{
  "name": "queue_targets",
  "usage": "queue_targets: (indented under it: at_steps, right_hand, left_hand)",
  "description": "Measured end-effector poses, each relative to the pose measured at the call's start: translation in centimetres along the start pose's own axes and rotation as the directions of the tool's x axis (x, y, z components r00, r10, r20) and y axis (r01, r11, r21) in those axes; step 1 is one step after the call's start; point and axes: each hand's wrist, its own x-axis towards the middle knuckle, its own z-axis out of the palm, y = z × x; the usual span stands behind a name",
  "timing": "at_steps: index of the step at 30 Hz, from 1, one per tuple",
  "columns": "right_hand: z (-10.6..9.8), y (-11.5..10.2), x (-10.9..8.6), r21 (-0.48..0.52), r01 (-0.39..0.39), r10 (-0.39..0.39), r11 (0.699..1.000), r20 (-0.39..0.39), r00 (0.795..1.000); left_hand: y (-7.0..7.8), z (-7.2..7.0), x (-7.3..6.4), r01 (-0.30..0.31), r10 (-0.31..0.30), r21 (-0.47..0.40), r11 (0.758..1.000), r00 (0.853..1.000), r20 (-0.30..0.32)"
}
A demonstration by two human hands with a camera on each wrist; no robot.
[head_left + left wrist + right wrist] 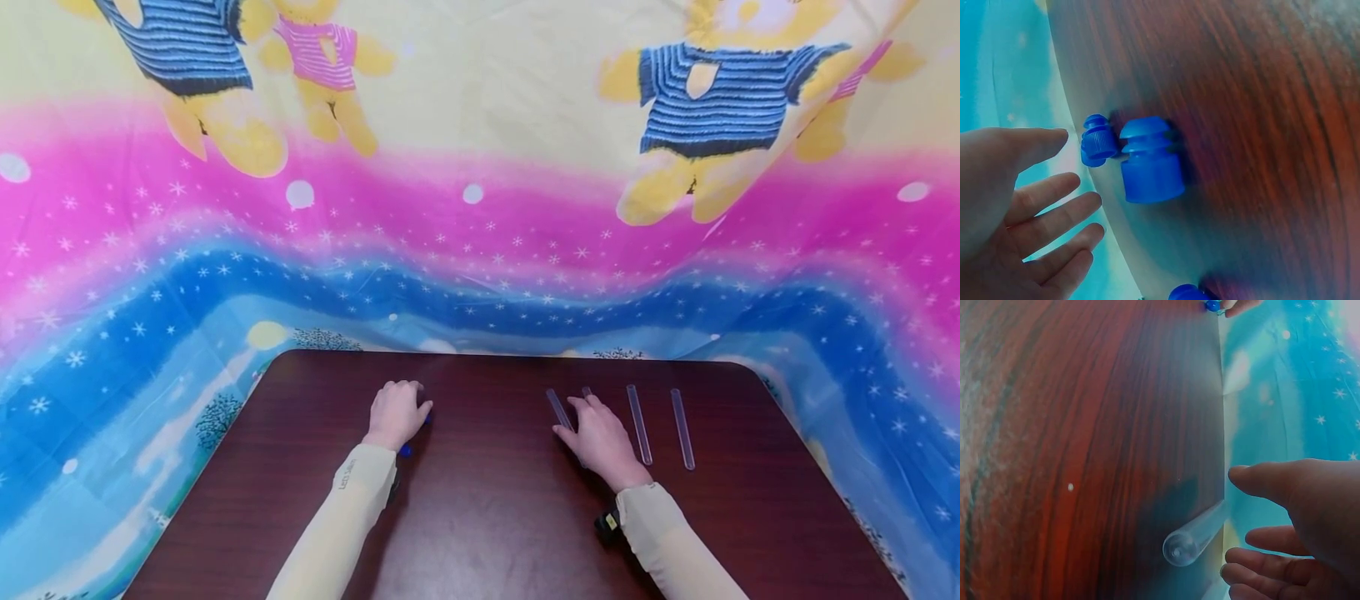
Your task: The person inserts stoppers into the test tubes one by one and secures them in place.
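Note:
My left hand (393, 415) hovers over the left part of the table, its fingers loosely spread and holding nothing. Beside it stand several blue ribbed plastic stoppers; a large-looking one (1152, 162) is nearest the left wrist camera, others (1099, 142) lie behind it, and one (1189, 292) is cut off by the lower edge. Over on the right, my right hand (602, 443) is above the clear plastic test tubes with relaxed fingers. It partly covers one tube (587, 391) and the lower end of another (557, 407). The right wrist view shows a tube (1192, 539) apart from the fingertips.
Two further clear tubes, one (639, 425) and another (682, 429), lie to the right of my right hand. The dark brown wooden table (480, 517) ends at a back edge against a printed cloth (480, 225) with bears and snowflakes.

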Motion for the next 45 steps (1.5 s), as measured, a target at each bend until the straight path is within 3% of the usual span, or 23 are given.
queue_targets:
  at_steps: [14, 22, 29, 45]
  right_hand:
    - [0.4, 0.0, 0.1, -0.002, -0.017, 0.017, 1.000, 0.029, 0.999]
    - [0.5, -0.1, 0.1, 0.012, -0.032, 0.031, 0.999, 0.038, 0.999]
    - [0.7, -0.1, 0.0, 0.014, -0.023, 0.023, 1.000, 0.002, 1.000]
    - [0.9, 0.0, 0.0, 0.012, -0.049, 0.048, 0.999, 0.027, 0.998]
  left_hand:
    - [-0.2, 0.6, 0.1, 0.013, -0.013, 0.016, 1.000, 1.000, 0.018]
    - [0.1, 0.6, 0.4, 0.004, -0.004, 0.021, 1.000, 1.000, -0.003]
    - [0.2, 1.0, 0.5, 0.020, -0.020, -0.026, 0.999, 1.000, 0.000]
    - [0.6, 1.2, 0.4, 0.040, -0.039, -0.092, 0.995, 0.999, 0.007]
